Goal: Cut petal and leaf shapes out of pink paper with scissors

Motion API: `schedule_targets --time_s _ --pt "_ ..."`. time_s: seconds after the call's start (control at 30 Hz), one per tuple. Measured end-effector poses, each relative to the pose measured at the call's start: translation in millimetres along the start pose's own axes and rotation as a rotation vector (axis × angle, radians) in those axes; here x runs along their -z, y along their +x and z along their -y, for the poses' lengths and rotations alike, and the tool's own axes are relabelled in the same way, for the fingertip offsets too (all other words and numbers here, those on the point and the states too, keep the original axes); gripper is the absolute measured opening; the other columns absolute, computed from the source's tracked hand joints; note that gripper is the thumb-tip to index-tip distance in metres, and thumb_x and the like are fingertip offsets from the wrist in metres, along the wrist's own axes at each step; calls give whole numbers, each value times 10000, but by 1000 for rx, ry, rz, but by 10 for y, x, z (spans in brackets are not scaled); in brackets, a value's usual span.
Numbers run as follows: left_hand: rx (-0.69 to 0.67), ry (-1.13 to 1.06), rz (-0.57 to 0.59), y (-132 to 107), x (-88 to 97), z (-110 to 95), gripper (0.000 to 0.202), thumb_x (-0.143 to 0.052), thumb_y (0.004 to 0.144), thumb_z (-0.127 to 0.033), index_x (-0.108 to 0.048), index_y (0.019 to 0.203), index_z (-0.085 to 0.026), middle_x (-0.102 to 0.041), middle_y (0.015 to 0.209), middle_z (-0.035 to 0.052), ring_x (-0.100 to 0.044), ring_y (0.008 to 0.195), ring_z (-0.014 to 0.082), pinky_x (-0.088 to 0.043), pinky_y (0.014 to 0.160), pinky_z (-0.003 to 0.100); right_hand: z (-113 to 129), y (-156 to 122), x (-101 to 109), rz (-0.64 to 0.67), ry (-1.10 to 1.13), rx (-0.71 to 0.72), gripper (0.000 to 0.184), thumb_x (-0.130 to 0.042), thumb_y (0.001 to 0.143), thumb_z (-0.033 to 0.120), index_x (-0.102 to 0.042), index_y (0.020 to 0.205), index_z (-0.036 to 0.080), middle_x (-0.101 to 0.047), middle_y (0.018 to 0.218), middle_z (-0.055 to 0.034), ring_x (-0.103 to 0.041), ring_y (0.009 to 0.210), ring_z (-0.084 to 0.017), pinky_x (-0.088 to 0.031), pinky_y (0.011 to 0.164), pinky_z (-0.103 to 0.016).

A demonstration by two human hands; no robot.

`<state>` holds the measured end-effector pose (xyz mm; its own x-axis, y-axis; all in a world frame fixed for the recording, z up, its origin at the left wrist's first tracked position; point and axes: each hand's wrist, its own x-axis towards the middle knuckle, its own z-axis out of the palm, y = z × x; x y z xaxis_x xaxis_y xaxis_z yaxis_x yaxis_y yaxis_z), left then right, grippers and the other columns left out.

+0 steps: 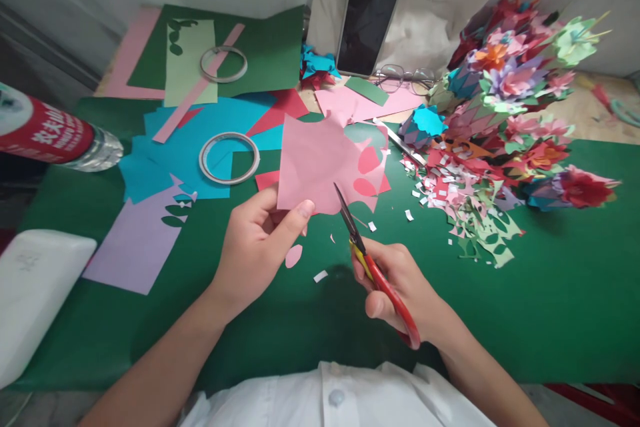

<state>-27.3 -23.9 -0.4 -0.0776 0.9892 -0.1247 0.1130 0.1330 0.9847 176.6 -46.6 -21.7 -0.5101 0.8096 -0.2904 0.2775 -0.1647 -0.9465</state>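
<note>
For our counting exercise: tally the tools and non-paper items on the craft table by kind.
Tape rings: 2
Scissors: 1, in the right hand
Bottle: 1
Eyeglasses: 1
Phone: 1
White case: 1
Total: 7
The left hand holds only pink paper.

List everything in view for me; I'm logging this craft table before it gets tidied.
pink paper sheet: 1, pink, pinched in left hand
scissors: 1, red handles, in right hand
tape rings: 2, whitish, on the coloured sheets
loose paper sheets: several, lilac, blue, green, pink, left and centre
paper flowers: a heap, mixed colours, right
paper scraps: many, beside the flowers
bottle: 1, red label, lying at left
phone: 1, black, leaning at back
glasses: 1, by the phone
white case: 1, left edge
left hand: 1
right hand: 1
</note>
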Motion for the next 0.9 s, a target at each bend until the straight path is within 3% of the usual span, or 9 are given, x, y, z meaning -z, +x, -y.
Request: schedule_targets --time_s 0.07,0.3,0.47,0.9 --pt "-4 -34 -4 1 16 31 85 -624 862 -239 -636 784 -207 -546 584 -47 -481 507 80 -381 429 170 -8 2 -3 9 7 4 701 -534 642 885 -407 675 196 -311 562 77 -212 511 -75 -174 461 -238" --pt "23 -156 20 -31 -23 81 247 -563 922 -343 -605 726 -198 -550 599 -29 -455 468 77 -368 408 188 -14 -9 -26 25 21 1 710 -517 636 895 -403 665 195 -311 562 77 -201 519 -75 -169 461 -241" --pt "40 -94 123 -75 -128 6 118 -613 857 -234 -598 749 -188 -553 575 -44 -465 428 69 -378 402 187 -12 14 -47 20 33 25 706 -542 624 887 -403 657 195 -295 548 80 -195 506 -72 -162 446 -239" --pt "25 -103 147 -43 -42 20 189 -534 891 -224 -516 705 -193 -525 586 -57 -500 466 72 -407 448 195 -6 -3 -34 62 14 -4 702 -544 636 881 -390 652 197 -278 537 89 -185 510 -70 -156 444 -239"
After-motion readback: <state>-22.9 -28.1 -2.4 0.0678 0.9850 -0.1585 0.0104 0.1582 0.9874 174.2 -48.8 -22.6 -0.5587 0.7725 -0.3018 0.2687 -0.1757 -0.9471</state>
